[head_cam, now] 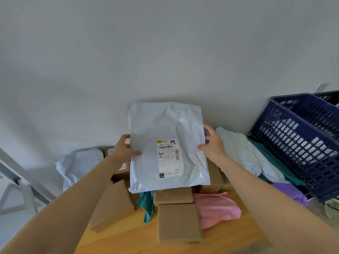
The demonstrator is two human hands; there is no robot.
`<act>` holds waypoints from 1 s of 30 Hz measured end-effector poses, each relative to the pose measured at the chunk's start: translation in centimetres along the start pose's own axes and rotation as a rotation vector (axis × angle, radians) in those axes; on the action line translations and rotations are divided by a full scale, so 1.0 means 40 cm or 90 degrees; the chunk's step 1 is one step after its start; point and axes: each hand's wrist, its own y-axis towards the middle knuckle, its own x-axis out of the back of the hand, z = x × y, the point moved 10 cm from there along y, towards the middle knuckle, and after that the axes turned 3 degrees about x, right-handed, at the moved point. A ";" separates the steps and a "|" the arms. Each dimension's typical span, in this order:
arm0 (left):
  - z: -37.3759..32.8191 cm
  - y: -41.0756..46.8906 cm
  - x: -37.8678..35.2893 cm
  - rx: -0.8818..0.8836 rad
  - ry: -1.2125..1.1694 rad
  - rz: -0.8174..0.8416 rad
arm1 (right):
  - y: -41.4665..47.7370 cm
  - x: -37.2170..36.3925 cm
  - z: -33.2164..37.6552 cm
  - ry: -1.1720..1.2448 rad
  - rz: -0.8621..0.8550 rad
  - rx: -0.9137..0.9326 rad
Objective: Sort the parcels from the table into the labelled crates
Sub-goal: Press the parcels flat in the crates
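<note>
- There is a single view, from a wide-angle camera worn on the person's head. It faces forward and a little down, across the desk point(128, 241) toward a pale wall point(165, 43) that fills the upper half.
- The camera sits close to the work. Both forearms enter from the bottom corners, and the left hand point(124, 151) and right hand point(213, 143) meet at a white mailer point(165, 129) just below frame centre.
- The bottom of the frame cuts off the desk's near edge.
- A blue crate point(297, 143) lies at the far right.
</note>
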 end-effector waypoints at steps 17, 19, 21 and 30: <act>-0.234 -0.061 0.081 -0.149 0.061 -0.015 | -0.051 0.081 0.163 -0.015 -0.151 0.055; -0.250 -0.062 0.067 -0.157 0.061 -0.003 | -0.065 0.098 0.168 -0.014 -0.163 0.056; -0.267 -0.062 0.046 -0.166 0.066 0.012 | -0.083 0.121 0.173 -0.015 -0.179 0.058; -0.308 -0.076 -0.135 -0.186 0.088 0.107 | -0.181 0.283 0.145 -0.030 -0.258 0.046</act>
